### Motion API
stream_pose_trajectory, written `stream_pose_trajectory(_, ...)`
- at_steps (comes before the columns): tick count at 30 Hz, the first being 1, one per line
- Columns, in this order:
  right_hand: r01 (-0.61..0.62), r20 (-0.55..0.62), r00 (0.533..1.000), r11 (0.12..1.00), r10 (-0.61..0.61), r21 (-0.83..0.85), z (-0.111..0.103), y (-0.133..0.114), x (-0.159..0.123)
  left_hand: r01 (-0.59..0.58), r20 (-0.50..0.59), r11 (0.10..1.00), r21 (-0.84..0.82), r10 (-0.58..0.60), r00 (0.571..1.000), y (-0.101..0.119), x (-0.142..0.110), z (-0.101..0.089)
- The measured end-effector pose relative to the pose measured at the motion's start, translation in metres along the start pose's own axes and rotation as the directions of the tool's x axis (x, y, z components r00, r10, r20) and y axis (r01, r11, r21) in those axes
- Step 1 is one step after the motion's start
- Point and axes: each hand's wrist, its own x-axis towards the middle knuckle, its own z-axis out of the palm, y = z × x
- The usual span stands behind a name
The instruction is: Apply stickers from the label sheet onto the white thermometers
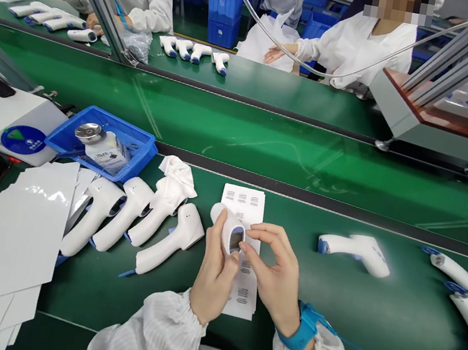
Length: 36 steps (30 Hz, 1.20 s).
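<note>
White device (pixel 228 228) (blue-rimmed screen (pixel 236 239)) in left hand (pixel 214 280)

No text can be read (the printed sheet (pixel 245 288) is blurred)

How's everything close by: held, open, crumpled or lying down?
White device: held
Screen: greyish, no digits visible
Left hand: wrapped around that device
Right hand: thumb by the screen
Blue tray: open, bottle inside
Cloth: crumpled, over another device
Printed sheet: flat, partly covered
Papers: loosely overlapping
Wristband: worn on right wrist
Device at right: lying down
</note>
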Motion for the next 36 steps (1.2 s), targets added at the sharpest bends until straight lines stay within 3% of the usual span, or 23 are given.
stream_pose_trajectory(7,0.067,-0.074,0.995,0.996,-0.063,0.053,0.004,-0.012,0.004,-0.109,-0.098,0.961,0.255,0.137,0.986,0.008,-0.005,-0.002)
stream_pose_trajectory(12,0.077,-0.114,0.991,0.993,-0.067,0.091,0.007,-0.014,0.003,-0.179,-0.109,0.913,0.367,0.233,0.966,0.009,-0.006,-0.001)
stream_pose_trajectory(17,0.086,-0.149,0.986,0.992,-0.072,0.090,0.011,-0.015,0.002,-0.182,-0.123,0.884,0.431,0.257,0.958,0.012,-0.007,-0.001)
stream_pose_trajectory(24,-0.012,-0.081,0.996,0.980,0.029,0.198,0.011,-0.019,0.006,-0.187,-0.120,0.830,0.526,0.290,0.949,0.011,-0.008,-0.002)
stream_pose_trajectory(32,-0.078,0.029,0.997,0.947,0.072,0.312,0.008,-0.015,0.010,-0.196,-0.130,0.866,0.459,0.284,0.950,0.009,-0.009,-0.001)
stream_pose_trajectory(36,-0.031,-0.013,0.999,0.958,0.036,0.285,0.013,-0.016,0.011,-0.180,-0.152,0.899,0.400,0.258,0.954,0.009,-0.008,0.000)
